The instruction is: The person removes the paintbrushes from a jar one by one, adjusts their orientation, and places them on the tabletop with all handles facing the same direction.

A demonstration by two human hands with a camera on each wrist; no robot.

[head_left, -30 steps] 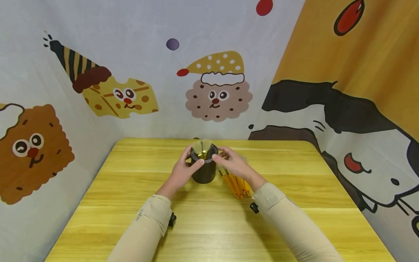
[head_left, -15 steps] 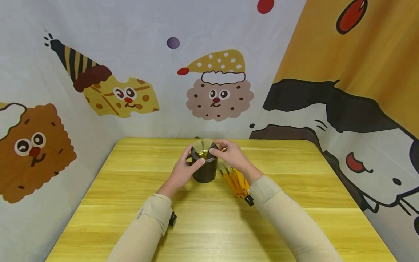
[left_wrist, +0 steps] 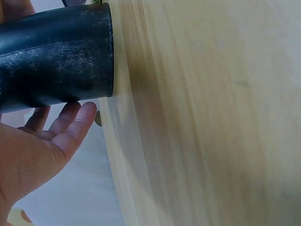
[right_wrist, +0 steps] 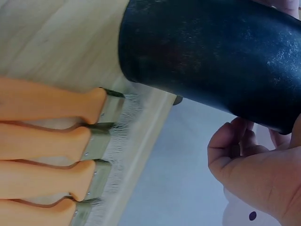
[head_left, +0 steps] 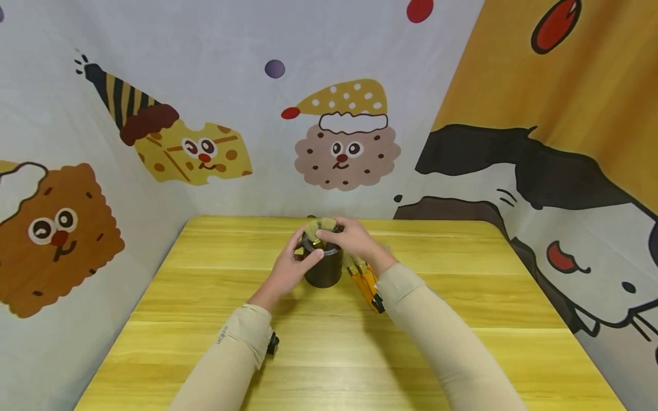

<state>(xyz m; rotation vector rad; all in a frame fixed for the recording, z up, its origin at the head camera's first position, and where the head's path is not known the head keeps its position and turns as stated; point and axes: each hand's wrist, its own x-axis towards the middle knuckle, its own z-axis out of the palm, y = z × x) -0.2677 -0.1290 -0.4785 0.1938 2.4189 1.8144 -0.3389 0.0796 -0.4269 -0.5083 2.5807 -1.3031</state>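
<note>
A black cylindrical cup [head_left: 324,273] stands upright near the table's far edge. My left hand [head_left: 291,267] holds it from the left, thumb at the near rim and fingers round the side. Bristle-up paintbrushes [head_left: 311,230] poke out of its mouth. Over the rim from the right reaches my right hand [head_left: 354,238], its thumb and fingers pinching the bristle end of a paintbrush; the brush's lower part is hidden in the cup. In the right wrist view the fingers of that hand are curled beside the cup.
Several orange-handled paintbrushes [right_wrist: 42,143] lie side by side on the table, just right of the cup and partly under my right forearm. The wooden table [head_left: 319,365] ends at a cartoon-printed cloth wall [head_left: 231,200] behind the cup.
My right hand has moved left from the cup's right rim to the bristles inside the mouth. The left hand keeps its hold, and the cup stays in place.
</note>
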